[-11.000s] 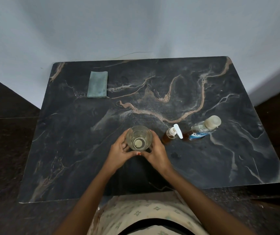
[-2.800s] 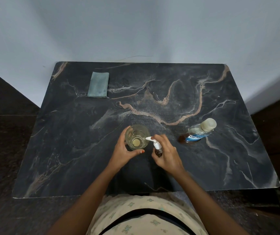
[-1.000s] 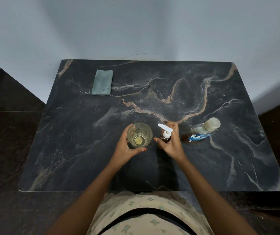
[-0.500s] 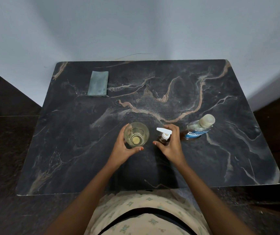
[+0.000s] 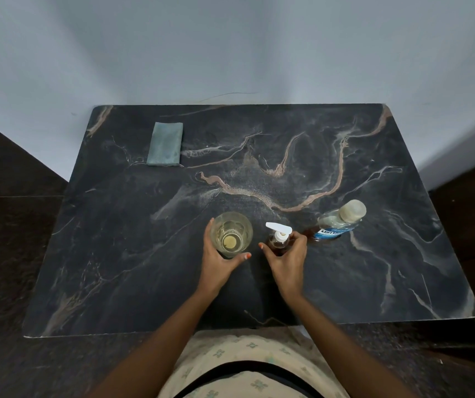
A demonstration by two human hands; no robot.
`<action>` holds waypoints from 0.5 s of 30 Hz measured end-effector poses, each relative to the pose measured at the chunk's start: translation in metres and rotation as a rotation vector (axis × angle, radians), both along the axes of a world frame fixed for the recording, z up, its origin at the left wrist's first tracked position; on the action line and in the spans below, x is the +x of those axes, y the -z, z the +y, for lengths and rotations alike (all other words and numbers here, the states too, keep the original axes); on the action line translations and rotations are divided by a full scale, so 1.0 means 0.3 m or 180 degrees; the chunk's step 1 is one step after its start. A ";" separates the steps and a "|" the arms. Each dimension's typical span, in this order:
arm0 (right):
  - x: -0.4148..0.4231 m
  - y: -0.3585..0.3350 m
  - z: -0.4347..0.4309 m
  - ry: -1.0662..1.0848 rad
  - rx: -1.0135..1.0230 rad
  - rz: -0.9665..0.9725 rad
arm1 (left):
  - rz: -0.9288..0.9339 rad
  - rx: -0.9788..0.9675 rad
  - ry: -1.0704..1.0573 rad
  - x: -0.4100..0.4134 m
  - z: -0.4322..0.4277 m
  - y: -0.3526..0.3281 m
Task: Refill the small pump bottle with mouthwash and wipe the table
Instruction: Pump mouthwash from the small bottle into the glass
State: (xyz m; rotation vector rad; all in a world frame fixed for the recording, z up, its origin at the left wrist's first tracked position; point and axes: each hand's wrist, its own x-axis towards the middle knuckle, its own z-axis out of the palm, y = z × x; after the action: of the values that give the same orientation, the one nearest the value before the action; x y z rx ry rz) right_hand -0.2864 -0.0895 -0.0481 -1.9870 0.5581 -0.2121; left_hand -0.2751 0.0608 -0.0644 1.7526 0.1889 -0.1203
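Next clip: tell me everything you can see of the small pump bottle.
The small pump bottle stands upright on the dark marbled table, between the glass and the mouthwash bottle. Its body looks brownish and see-through, probably plastic. The white pump head is fitted on, with its nozzle pointing left toward the glass. The right hand grips the body from the near side, thumb and fingers curled round it.

The table [image 5: 345, 282] top is seen as dark veined stone, or perhaps a stone-look laminate, smooth with a dull sheen. The tumbler [image 5: 232, 235] is made of clear glossy glass, the small pump bottle [image 5: 279, 239] of amber translucent plastic with a white matt plastic top, and the mouthwash bottle [image 5: 338, 222] of clear glossy plastic. The folded cloth [image 5: 165, 144] is shown as soft, matt, grey-green fabric.
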 end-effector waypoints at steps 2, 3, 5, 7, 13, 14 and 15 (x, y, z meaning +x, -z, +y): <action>0.003 -0.001 -0.001 0.0027 0.0030 -0.0003 | 0.0023 0.0060 -0.0108 0.003 -0.006 -0.007; 0.003 -0.002 -0.002 0.0035 0.0036 -0.0018 | 0.0031 0.0124 -0.0165 0.004 -0.007 -0.013; 0.007 -0.006 -0.006 0.0034 0.0004 -0.0075 | 0.0018 0.0257 -0.0238 0.008 -0.004 -0.023; 0.015 -0.014 -0.012 -0.0018 -0.0056 -0.0155 | -0.0010 0.0365 -0.0251 0.012 0.003 -0.029; 0.097 -0.062 -0.025 -0.0335 0.0119 -0.0195 | -0.0094 0.0440 -0.0361 0.075 0.032 -0.063; 0.121 -0.070 -0.024 -0.0377 0.0180 -0.0192 | -0.0119 0.0444 -0.0390 0.096 0.037 -0.074; 0.147 -0.077 -0.022 -0.0422 0.0221 -0.0190 | -0.0144 0.0451 -0.0421 0.119 0.043 -0.083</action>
State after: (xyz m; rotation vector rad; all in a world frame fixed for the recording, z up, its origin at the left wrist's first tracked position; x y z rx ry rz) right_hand -0.2423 -0.0959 -0.0250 -1.9354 0.3890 -0.1672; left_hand -0.2392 0.0738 -0.0397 1.8763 0.2854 0.0297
